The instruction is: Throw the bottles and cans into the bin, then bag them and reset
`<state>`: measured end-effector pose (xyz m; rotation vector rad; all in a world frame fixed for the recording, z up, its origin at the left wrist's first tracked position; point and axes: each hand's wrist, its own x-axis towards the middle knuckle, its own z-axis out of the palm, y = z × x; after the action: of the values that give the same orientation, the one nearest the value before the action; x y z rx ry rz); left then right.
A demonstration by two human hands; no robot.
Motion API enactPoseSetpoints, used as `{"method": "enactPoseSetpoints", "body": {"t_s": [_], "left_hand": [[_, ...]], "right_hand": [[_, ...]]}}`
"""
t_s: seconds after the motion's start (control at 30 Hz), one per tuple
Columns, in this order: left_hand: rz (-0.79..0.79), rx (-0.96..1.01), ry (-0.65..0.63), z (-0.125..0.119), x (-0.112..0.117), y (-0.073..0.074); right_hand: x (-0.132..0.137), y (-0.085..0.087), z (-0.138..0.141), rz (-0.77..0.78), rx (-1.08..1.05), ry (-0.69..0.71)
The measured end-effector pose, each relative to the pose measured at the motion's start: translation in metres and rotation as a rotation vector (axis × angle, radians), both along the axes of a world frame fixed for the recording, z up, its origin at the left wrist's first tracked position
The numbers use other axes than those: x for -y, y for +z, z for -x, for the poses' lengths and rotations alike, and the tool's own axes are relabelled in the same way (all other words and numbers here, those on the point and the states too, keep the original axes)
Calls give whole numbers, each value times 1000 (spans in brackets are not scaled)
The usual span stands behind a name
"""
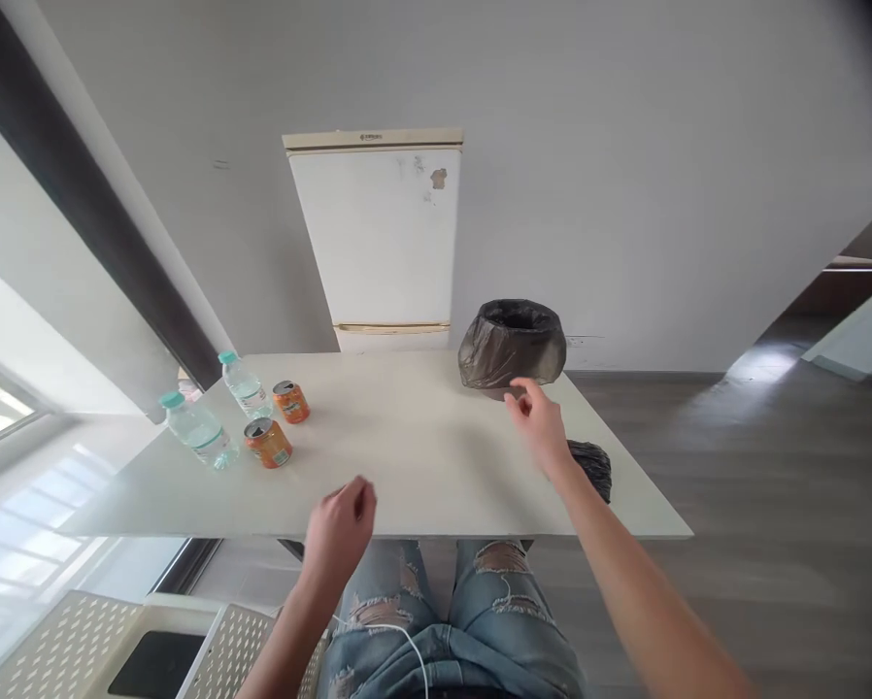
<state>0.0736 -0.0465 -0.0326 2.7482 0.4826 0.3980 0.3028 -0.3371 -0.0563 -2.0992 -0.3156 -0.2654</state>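
My left hand (340,529) is curled into a loose fist above the table's front edge, with nothing showing in it. Farther forward, my right hand (539,425) reaches over the right side of the table, thumb and index finger apart and holding nothing. Just beyond its fingertips stands a bin lined with a black plastic bag (513,349), the bag folded over its rim. A bundle of black plastic bags (591,469) lies beside my right forearm, partly hidden by it. On the left are two orange cans (268,443) and two clear bottles (201,434) with green caps, all upright.
Everything stands on a white table (407,437). Behind it is a white refrigerator (382,233) against a grey wall. At lower left, beside my legs, sit cream perforated plastic baskets (64,631). A white cable (411,636) runs across my jeans.
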Motion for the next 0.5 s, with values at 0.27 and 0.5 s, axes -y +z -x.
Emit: {"method": "enactPoseSetpoints", "body": {"t_s": [0.27,0.5], "left_hand": [[14,-81,-82,-129,-42,-57],[56,26,-93,-128,-69,-77]], "right_hand": [[-42,49,-93,397,59,-228],[-43,43,-113,451,25,-255]]}}
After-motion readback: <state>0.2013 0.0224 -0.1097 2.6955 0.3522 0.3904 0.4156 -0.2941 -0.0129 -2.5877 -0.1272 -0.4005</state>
